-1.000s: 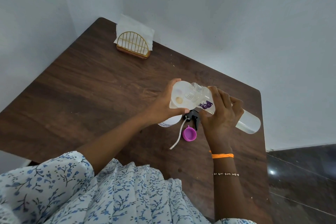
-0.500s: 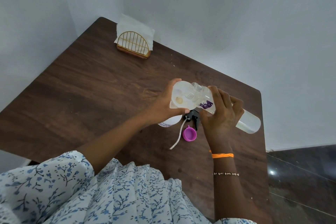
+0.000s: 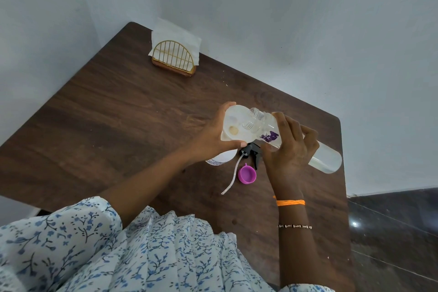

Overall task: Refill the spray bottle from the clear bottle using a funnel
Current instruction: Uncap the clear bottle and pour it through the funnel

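Right grip [image 3: 290, 149] clasps the tilted clear bottle [image 3: 324, 157], left grip [image 3: 211, 140] pinches the funnel [image 3: 233, 125] rim, near the table [image 3: 331, 130] edge.

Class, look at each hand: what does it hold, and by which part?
The left hand grips the funnel by its rim. The right hand holds the tilted clear bottle around its middle, its mouth over the funnel.
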The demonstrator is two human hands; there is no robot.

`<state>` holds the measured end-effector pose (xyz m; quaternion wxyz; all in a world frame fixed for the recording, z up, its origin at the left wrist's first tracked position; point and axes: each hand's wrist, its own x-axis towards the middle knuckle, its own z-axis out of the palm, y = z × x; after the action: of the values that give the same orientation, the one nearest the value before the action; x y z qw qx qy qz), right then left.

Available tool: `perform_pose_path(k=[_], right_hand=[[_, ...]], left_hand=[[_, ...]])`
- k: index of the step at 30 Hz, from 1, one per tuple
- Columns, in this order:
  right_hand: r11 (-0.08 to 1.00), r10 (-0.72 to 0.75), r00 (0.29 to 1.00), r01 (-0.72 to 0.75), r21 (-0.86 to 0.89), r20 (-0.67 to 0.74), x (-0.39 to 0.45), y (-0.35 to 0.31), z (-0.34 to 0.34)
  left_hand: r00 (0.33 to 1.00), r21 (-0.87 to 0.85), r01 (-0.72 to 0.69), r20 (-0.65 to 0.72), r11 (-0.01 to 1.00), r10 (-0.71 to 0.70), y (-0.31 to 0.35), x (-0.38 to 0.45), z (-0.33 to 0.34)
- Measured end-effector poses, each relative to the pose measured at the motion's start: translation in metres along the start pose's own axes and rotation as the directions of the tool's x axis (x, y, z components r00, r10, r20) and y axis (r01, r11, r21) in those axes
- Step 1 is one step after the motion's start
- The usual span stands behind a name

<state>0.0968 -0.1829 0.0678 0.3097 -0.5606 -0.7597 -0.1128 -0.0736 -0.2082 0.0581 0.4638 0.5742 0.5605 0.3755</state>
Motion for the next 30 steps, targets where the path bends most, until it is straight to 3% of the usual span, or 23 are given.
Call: perform_pose_path(k=[30], right_hand=[[1.0, 0.007, 1.0, -0.007, 0.002, -0.005, -0.001, 0.0007, -0.0002]], left_hand=[[1.0, -0.001, -0.007, 0.004, 1.0, 0.007, -0.0015, 0.0006, 0.0007]])
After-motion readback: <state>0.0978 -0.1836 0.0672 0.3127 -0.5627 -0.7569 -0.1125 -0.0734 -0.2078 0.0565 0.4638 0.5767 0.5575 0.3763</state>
